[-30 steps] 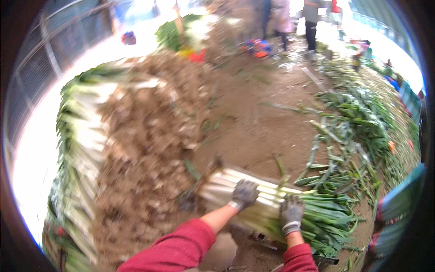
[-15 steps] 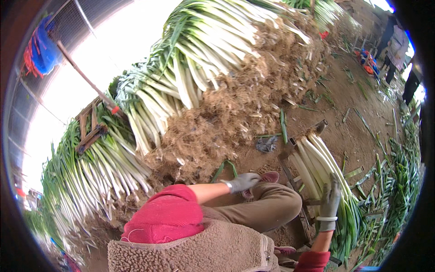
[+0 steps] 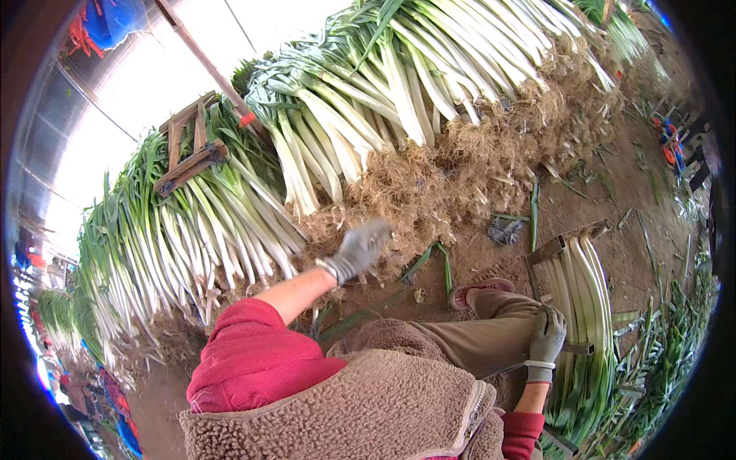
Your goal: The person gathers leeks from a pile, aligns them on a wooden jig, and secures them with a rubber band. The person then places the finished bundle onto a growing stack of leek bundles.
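Observation:
My left hand (image 3: 363, 249), in a grey glove, is stretched out over the brown roots of a long heap of leeks (image 3: 345, 146). Its fingers are smeared by motion, so what they hold, if anything, cannot be made out. My right hand (image 3: 548, 336), gloved with a white band at the wrist, rests on my bent knee, fingers laid over it and nothing in them. Just right of it, a bundle of trimmed leeks (image 3: 586, 307) lies on a low metal rack (image 3: 546, 251), white ends away from me and green leaves toward me.
A wooden frame (image 3: 188, 165) leans on the leek heap at the left. Cut green leaves (image 3: 667, 368) litter the ground at the right. A crumpled dark plastic scrap (image 3: 506, 230) lies on the bare soil (image 3: 606, 184). Blue and orange items (image 3: 671, 146) are at the far right.
My left hand has moved from beside my foot up and left to the roots. The right hand has come off the bundled leeks onto my knee. The view has shifted left.

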A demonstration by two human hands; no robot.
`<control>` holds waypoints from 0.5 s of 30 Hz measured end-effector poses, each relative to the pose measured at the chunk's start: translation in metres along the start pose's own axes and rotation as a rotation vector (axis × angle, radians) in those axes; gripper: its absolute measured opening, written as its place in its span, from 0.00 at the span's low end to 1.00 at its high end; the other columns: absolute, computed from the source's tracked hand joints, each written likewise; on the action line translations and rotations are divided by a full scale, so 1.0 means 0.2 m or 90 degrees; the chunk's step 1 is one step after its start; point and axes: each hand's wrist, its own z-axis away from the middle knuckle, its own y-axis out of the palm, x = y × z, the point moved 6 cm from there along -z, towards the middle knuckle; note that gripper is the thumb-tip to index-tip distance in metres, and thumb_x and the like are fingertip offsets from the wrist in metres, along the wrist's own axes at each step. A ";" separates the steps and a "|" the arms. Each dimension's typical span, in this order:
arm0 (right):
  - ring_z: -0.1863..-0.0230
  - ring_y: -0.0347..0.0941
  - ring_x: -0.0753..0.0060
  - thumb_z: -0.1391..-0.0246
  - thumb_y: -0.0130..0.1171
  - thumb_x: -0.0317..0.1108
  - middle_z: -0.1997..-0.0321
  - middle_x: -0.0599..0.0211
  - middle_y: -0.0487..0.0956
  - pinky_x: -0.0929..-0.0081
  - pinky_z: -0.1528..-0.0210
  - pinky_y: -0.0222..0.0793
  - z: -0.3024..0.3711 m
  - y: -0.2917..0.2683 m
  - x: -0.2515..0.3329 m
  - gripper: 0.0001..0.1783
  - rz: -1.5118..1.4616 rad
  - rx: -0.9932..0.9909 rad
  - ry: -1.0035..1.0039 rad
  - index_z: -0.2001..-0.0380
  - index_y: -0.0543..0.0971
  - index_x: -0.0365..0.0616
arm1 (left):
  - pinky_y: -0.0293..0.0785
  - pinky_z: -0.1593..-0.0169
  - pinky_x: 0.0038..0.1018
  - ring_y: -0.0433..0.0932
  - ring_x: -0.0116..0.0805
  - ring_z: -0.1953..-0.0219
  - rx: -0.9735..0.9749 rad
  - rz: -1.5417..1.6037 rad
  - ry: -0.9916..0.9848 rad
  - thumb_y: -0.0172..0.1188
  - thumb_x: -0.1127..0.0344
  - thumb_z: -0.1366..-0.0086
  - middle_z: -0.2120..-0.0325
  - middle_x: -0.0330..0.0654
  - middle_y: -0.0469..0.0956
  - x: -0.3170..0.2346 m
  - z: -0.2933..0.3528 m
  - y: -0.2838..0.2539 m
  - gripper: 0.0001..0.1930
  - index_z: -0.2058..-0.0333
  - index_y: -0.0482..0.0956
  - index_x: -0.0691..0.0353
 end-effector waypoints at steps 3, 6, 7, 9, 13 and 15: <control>0.47 0.72 0.50 0.40 0.52 0.34 0.52 0.57 0.80 0.57 0.41 0.65 -0.02 0.01 0.02 0.13 -0.018 -0.021 -0.005 0.58 0.82 0.43 | 0.74 0.42 0.41 0.76 0.42 0.46 -0.208 0.072 0.102 0.55 0.60 0.31 0.49 0.46 0.77 -0.16 -0.37 -0.28 0.16 0.47 0.76 0.59; 0.48 0.72 0.50 0.41 0.53 0.34 0.52 0.57 0.80 0.57 0.42 0.65 -0.04 0.03 0.04 0.13 0.010 -0.028 0.013 0.57 0.81 0.44 | 0.73 0.42 0.36 0.74 0.41 0.54 -0.242 0.132 0.066 0.55 0.53 0.30 0.49 0.51 0.74 -0.25 -0.79 -0.42 0.24 0.41 0.71 0.60; 0.48 0.72 0.50 0.42 0.53 0.34 0.52 0.57 0.80 0.57 0.42 0.65 -0.04 0.02 0.04 0.13 0.010 -0.045 0.017 0.57 0.81 0.44 | 0.68 0.38 0.39 0.73 0.49 0.47 -0.242 -0.046 0.044 0.56 0.51 0.31 0.44 0.57 0.70 -0.28 -0.93 -0.45 0.30 0.40 0.67 0.69; 0.47 0.72 0.51 0.42 0.53 0.34 0.52 0.58 0.80 0.57 0.42 0.64 -0.04 0.02 0.06 0.13 0.026 -0.036 0.027 0.57 0.81 0.43 | 0.56 0.29 0.39 0.60 0.58 0.33 -0.226 -0.101 -0.081 0.59 0.48 0.34 0.37 0.68 0.60 -0.27 -1.17 -0.40 0.41 0.37 0.57 0.79; 0.47 0.72 0.50 0.43 0.54 0.35 0.52 0.57 0.80 0.57 0.41 0.63 -0.04 -0.01 0.08 0.13 0.029 -0.056 0.033 0.58 0.81 0.43 | 0.59 0.31 0.34 0.66 0.59 0.36 -0.172 -0.180 -0.259 0.69 0.45 0.43 0.38 0.72 0.58 -0.12 -1.47 -0.33 0.52 0.35 0.51 0.80; 0.47 0.72 0.50 0.43 0.54 0.35 0.52 0.56 0.80 0.57 0.40 0.63 -0.04 -0.01 0.09 0.13 0.020 -0.055 0.026 0.57 0.81 0.43 | 0.67 0.35 0.33 0.72 0.54 0.41 -0.136 -0.053 -0.335 0.69 0.49 0.42 0.41 0.72 0.64 0.02 -1.54 -0.32 0.48 0.37 0.55 0.80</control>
